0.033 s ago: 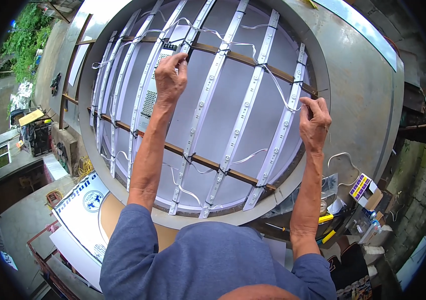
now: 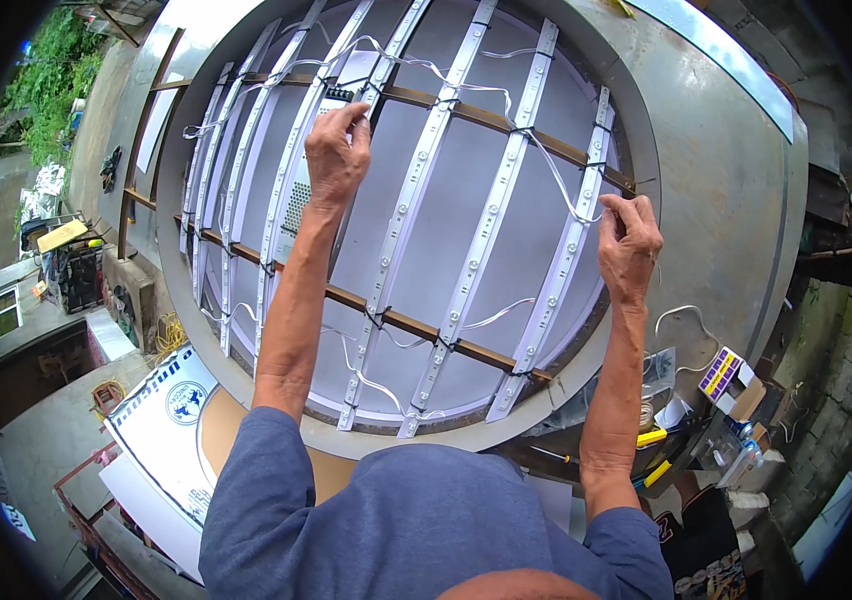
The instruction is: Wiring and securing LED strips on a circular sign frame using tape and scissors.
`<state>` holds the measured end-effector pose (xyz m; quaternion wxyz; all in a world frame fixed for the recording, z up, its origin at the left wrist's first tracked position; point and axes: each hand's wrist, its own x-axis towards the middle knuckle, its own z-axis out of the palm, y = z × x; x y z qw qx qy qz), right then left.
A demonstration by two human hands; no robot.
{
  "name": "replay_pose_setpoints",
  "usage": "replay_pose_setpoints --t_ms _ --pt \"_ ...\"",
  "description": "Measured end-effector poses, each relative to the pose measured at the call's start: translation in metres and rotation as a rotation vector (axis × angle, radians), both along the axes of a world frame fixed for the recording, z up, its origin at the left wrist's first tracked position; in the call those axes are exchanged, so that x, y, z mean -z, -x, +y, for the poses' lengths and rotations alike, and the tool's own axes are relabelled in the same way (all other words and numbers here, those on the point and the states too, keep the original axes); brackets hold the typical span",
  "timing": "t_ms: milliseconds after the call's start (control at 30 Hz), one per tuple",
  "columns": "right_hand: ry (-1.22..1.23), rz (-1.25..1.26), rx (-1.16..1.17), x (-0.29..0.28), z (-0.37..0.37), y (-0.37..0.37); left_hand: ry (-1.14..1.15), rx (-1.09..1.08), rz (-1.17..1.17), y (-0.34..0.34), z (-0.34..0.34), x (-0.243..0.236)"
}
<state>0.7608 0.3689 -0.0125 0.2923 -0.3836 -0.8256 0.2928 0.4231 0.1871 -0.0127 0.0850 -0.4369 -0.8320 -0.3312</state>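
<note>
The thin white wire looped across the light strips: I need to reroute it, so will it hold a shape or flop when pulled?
The thin white wire sags in loose curves between ties, so probably floppy and light. The right hand pinches it easily; likely it kinks if tugged.

Between the two pictures no change can be made out. The left hand (image 2: 338, 150) shows no shift from its place at the top end of the perforated metal box (image 2: 298, 205), fingers curled as before. The right hand (image 2: 629, 245) has not moved either, its fingertips pinching the white wire (image 2: 556, 185) beside the outermost light strip (image 2: 571, 260) just as they did. The wire's loops across the round sign frame (image 2: 716, 230) hang in the same curves, and neither forearm has changed its angle.
</note>
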Motion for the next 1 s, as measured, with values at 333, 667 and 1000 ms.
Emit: replay_pose_setpoints --t_ms 333,667,1000 --pt "-0.045 -0.024 0.004 0.001 -0.002 0.006 0.094 0.120 0.204 0.106 0.066 0.000" --pt "-0.040 -0.060 0.016 0.002 0.000 0.003 0.356 0.345 0.303 0.125 0.135 -0.012" --pt "-0.047 -0.071 0.003 0.004 0.001 0.002 0.822 0.539 0.535 0.101 0.170 0.001"
